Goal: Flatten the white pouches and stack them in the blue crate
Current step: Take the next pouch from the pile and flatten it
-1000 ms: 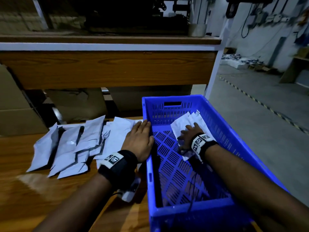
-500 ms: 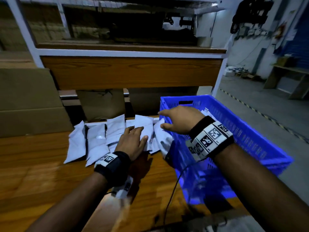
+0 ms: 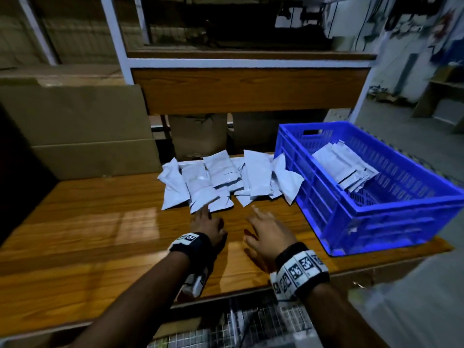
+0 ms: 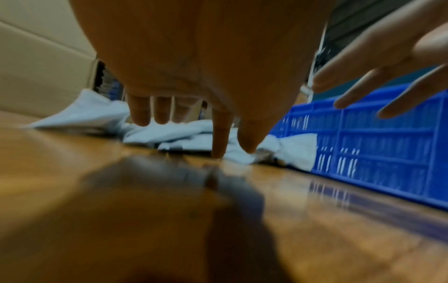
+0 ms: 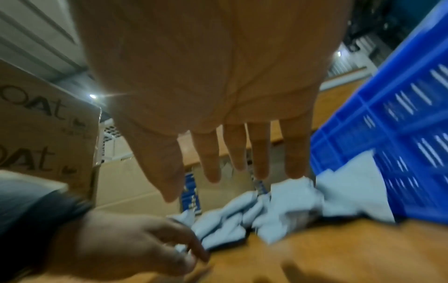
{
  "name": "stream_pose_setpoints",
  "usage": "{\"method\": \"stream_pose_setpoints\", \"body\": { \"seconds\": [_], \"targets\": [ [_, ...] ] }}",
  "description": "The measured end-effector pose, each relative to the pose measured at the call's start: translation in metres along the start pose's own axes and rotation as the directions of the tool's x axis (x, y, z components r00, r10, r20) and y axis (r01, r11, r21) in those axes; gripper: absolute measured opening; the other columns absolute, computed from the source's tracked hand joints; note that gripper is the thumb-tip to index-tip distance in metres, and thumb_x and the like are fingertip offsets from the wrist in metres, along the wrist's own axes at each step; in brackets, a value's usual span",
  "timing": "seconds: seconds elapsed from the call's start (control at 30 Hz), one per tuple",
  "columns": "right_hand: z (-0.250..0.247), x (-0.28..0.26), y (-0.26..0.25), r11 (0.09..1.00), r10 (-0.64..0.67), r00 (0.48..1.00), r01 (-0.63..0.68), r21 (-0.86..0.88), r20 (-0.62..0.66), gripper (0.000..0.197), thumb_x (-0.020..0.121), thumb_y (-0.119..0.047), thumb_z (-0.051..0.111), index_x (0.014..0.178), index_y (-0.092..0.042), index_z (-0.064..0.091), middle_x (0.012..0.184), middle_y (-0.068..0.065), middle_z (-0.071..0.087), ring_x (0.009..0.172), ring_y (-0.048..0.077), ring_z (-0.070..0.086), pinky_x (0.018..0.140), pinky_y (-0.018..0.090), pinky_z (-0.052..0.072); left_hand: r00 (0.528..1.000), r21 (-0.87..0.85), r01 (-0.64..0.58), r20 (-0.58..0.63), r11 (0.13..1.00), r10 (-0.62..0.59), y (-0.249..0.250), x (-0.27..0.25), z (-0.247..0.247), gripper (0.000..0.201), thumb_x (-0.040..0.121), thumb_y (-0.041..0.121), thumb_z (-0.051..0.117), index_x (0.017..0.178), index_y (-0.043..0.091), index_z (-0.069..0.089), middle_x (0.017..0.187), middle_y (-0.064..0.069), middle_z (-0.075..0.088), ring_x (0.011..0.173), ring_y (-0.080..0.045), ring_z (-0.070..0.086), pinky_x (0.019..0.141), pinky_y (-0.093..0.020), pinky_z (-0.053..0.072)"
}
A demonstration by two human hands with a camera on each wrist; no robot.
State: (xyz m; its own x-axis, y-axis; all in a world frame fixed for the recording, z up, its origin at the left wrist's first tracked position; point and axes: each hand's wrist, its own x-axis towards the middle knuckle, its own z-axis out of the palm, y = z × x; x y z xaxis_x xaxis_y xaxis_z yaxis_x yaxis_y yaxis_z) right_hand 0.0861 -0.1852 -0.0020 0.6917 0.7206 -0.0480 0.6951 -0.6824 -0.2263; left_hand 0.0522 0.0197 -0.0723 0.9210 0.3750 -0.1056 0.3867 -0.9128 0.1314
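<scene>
Several white pouches (image 3: 226, 179) lie overlapping in a loose row on the wooden table (image 3: 88, 234), just left of the blue crate (image 3: 376, 212). A few flattened pouches (image 3: 344, 164) are stacked inside the crate near its far wall. My left hand (image 3: 206, 219) is low over the table, its index fingertip at the near edge of the pouch row (image 4: 194, 132), holding nothing. My right hand (image 3: 266, 229) hovers beside it with straight spread fingers (image 5: 259, 153), empty, short of the pouches (image 5: 286, 206). The crate's side wall (image 5: 400, 122) stands to its right.
Cardboard boxes (image 3: 82, 129) stand behind the table at the left. A wooden shelf in a white frame (image 3: 248, 64) rises behind the pouches. The crate sits at the table's right end, by the edge. Bare tabletop lies near me.
My right hand left the crate, crossed to the pouch row, then drew back toward me. My left hand slid off the pouches to their near edge. The view pulled back.
</scene>
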Motion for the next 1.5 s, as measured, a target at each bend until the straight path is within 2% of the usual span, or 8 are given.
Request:
{"method": "stream_pose_setpoints", "body": {
  "seconds": [0.4, 0.6, 0.73, 0.93, 1.1, 1.2, 1.33, 1.5],
  "targets": [
    [0.028, -0.028, 0.006, 0.995, -0.028, 1.0, 0.029, 0.095, -0.011, 0.052, 0.095, -0.042, 0.047, 0.145, -0.029, 0.037, 0.163, -0.006, 0.014, 0.143, 0.023, 0.028, 0.105, 0.036, 0.042, 1.0, 0.028, -0.002, -0.022, 1.0, 0.002, -0.019, 0.043, -0.008, 0.059, 0.095, 0.051, 0.041, 0.14, 0.013, 0.042, 0.157, -0.008, 0.022, 0.143, -0.029, 0.018, 0.115, -0.047, 0.02],
    [0.03, -0.037, 0.024, 0.992, -0.036, 0.999, 0.041, 0.123, -0.037, 0.049, 0.094, -0.039, 0.047, 0.141, -0.027, 0.039, 0.162, -0.006, 0.017, 0.142, 0.025, 0.031, 0.099, 0.036, 0.046, 0.963, 0.021, -0.004, -0.27, 1.0, 0.009, -0.012, 0.027, -0.016, 0.058, 0.096, 0.051, 0.039, 0.141, 0.015, 0.041, 0.149, -0.004, 0.038, 0.135, -0.025, 0.031, 0.106, -0.046, 0.029],
    [0.026, -0.038, 0.029, 0.982, -0.062, 0.985, 0.089, 0.164, -0.163, 0.059, 0.095, -0.032, 0.052, 0.149, -0.029, 0.029, 0.162, -0.009, 0.015, 0.142, 0.02, 0.028, 0.108, 0.032, 0.039, 0.863, -0.082, -0.217, -0.482, 0.973, 0.152, -0.009, -0.028, -0.025, 0.059, 0.095, 0.051, 0.031, 0.138, 0.014, 0.047, 0.141, -0.004, 0.047, 0.128, -0.026, 0.039, 0.098, -0.044, 0.039],
    [0.041, -0.024, 0.028, 0.985, -0.025, 0.958, 0.074, 0.159, -0.287, 0.105, 0.081, -0.025, 0.072, 0.15, -0.044, -0.005, 0.163, -0.008, -0.01, 0.146, 0.029, 0.019, 0.11, 0.041, 0.036, 0.633, -0.191, -0.549, -0.73, 0.814, 0.256, -0.002, -0.123, 0.003, 0.025, 0.085, 0.019, 0.069, 0.109, 0.026, 0.07, 0.115, 0.011, 0.068, 0.105, -0.012, 0.062, 0.08, -0.033, 0.046],
    [0.064, -0.019, 0.021, 0.993, -0.118, 0.956, 0.116, -0.026, -0.27, 0.103, 0.079, -0.026, 0.072, 0.15, -0.05, 0.001, 0.164, 0.006, -0.005, 0.144, 0.033, 0.02, 0.109, 0.05, 0.032, 0.753, -0.616, -0.482, -0.655, 0.623, -0.065, 0.005, -0.15, 0.038, 0.038, 0.082, 0.001, 0.072, 0.102, 0.032, 0.067, 0.092, 0.016, 0.069, 0.087, -0.007, 0.068, 0.073, -0.027, 0.053],
    [0.075, -0.016, 0.021, 0.975, -0.203, 0.958, 0.178, -0.136, -0.204, 0.096, 0.074, -0.028, 0.074, 0.149, -0.049, 0.016, 0.163, 0.011, 0.007, 0.14, 0.035, 0.026, 0.109, 0.057, 0.029, 0.811, -0.625, -0.509, -0.578, 0.592, 0.086, 0.002, -0.157, 0.043, 0.051, 0.083, -0.004, 0.062, 0.117, 0.034, 0.067, 0.093, 0.012, 0.067, 0.084, -0.011, 0.066, 0.068, -0.025, 0.051],
    [0.074, -0.015, 0.027, 0.952, -0.244, 0.946, 0.192, -0.239, -0.212, 0.052, 0.071, -0.024, 0.07, 0.12, -0.036, 0.058, 0.155, 0.006, 0.036, 0.134, 0.032, 0.039, 0.104, 0.057, 0.029, 0.793, -0.496, -0.555, -0.558, 0.667, 0.245, -0.013, -0.152, 0.044, 0.053, 0.072, -0.003, 0.048, 0.102, 0.032, 0.075, 0.094, 0.007, 0.064, 0.091, -0.012, 0.063, 0.073, -0.027, 0.05],
    [0.089, -0.027, 0.041, 0.923, -0.295, 0.946, 0.246, -0.296, -0.132, 0.044, 0.077, -0.049, 0.067, 0.116, -0.028, 0.063, 0.136, 0.0, 0.058, 0.127, 0.027, 0.048, 0.1, 0.05, 0.031, 0.872, -0.273, -0.33, -0.455, 0.903, 0.181, -0.04, -0.126, 0.046, 0.042, 0.066, -0.002, 0.075, 0.081, 0.037, 0.072, 0.107, 0.018, 0.069, 0.111, -0.019, 0.053, 0.085, -0.043, 0.048]
  ]
}}
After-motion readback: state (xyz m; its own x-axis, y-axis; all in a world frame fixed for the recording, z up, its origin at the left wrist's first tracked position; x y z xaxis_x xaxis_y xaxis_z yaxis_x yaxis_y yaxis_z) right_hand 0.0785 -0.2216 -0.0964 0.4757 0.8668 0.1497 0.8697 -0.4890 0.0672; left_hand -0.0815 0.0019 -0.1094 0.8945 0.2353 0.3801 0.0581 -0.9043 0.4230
